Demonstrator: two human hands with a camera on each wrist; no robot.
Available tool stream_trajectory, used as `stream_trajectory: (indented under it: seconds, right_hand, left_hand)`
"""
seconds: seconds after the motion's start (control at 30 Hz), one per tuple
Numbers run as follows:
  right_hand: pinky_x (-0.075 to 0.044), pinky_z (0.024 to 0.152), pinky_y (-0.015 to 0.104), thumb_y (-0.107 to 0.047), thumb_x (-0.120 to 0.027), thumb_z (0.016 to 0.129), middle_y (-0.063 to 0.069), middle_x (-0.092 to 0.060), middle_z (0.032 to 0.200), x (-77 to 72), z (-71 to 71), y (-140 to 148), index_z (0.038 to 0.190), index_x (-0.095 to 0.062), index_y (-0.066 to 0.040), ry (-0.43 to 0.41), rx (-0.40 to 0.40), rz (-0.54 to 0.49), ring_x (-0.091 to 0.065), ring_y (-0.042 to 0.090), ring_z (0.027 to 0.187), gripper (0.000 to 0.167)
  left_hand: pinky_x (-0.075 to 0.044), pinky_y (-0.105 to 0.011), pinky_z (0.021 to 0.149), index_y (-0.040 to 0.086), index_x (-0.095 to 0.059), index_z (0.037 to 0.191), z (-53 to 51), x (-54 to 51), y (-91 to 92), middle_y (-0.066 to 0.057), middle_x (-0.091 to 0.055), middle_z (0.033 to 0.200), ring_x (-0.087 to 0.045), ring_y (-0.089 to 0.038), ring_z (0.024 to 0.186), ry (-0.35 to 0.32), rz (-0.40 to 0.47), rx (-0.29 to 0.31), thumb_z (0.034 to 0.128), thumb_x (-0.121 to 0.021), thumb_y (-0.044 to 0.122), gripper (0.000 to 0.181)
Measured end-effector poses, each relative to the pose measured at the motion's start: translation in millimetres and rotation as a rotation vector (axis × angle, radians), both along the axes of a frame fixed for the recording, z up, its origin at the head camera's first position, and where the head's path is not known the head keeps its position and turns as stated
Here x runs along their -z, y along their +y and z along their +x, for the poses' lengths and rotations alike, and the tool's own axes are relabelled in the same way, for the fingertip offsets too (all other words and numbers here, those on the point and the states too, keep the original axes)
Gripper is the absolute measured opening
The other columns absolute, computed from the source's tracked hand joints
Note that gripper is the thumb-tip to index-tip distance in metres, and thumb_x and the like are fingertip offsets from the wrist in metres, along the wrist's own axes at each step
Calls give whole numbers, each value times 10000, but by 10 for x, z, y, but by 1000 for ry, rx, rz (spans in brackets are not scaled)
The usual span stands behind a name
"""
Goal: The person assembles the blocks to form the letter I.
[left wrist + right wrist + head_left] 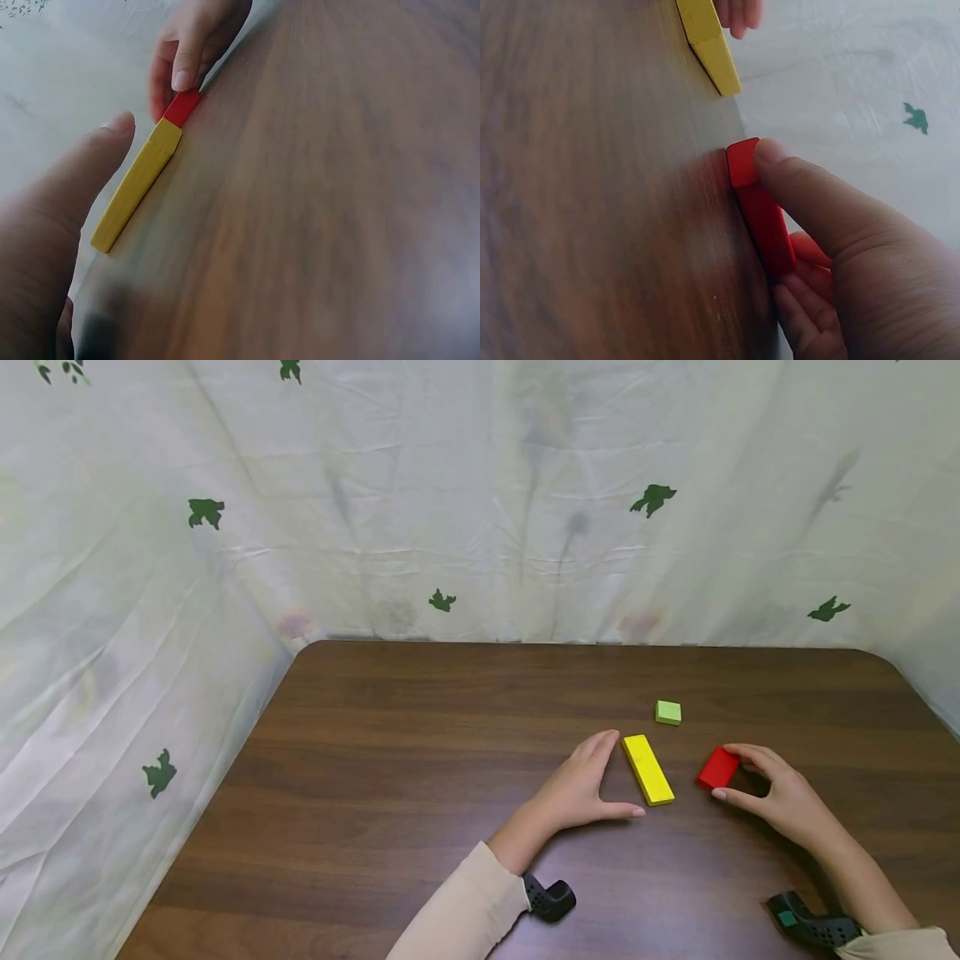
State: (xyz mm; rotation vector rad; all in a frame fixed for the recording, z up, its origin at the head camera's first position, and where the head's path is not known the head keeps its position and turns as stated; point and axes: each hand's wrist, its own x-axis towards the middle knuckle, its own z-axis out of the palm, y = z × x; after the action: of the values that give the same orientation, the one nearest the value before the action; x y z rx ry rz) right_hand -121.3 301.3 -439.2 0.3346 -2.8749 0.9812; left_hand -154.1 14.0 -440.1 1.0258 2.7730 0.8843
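A long yellow block (648, 770) lies on the table, tilted slightly, with my left hand (581, 787) just to its left. That hand's thumb and fingers are spread apart and hold nothing. To the right, my right hand (787, 802) pinches a red block (718, 768) between thumb and fingers at the tabletop. In the left wrist view the yellow block (137, 187) shows beside my left thumb, with the red block (182, 108) beyond it. The right wrist view shows my thumb on one end of the red block (763, 217).
A small light green block (667, 712) sits behind the yellow one, toward the table's far side. The brown wooden table (420, 727) has its far edge against a pale curtain (480, 510) with green leaf shapes.
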Motion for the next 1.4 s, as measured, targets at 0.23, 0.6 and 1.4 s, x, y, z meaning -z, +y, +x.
stream_trajectory:
  seconds: [0.23, 0.6, 1.4]
  right_hand:
    - [-390, 757, 495, -298, -735, 745, 199, -448, 1174, 6, 2, 0, 1240, -454, 10, 0, 5, -4, -464, 379, 1003, 647]
    - [-382, 764, 513, -301, -730, 751, 202, -445, 1176, 7, 2, 1, 1243, -450, 10, -10, 8, -7, -459, 384, 1008, 647]
    - [-377, 765, 510, -288, -731, 752, 189, -445, 1178, 8, 12, 4, 1244, -456, -7, -13, 6, -19, -459, 396, 1019, 629]
  left_hand:
    - [-261, -268, 1015, 65, -188, 1421, -25, 26, 127, -38, -245, 1438, -218, -131, 1305, 5, -42, -25, 684, -630, 626, 1026]
    - [-261, -275, 1017, 70, -208, 1416, -49, 28, 256, -33, -268, 1427, -258, -146, 1290, 3, -102, -86, 659, -633, 649, 1044]
    - [-224, -218, 1019, 51, -289, 1368, -50, -15, 291, -46, -358, 1351, -310, -136, 1253, 112, -68, -72, 665, -694, 552, 954]
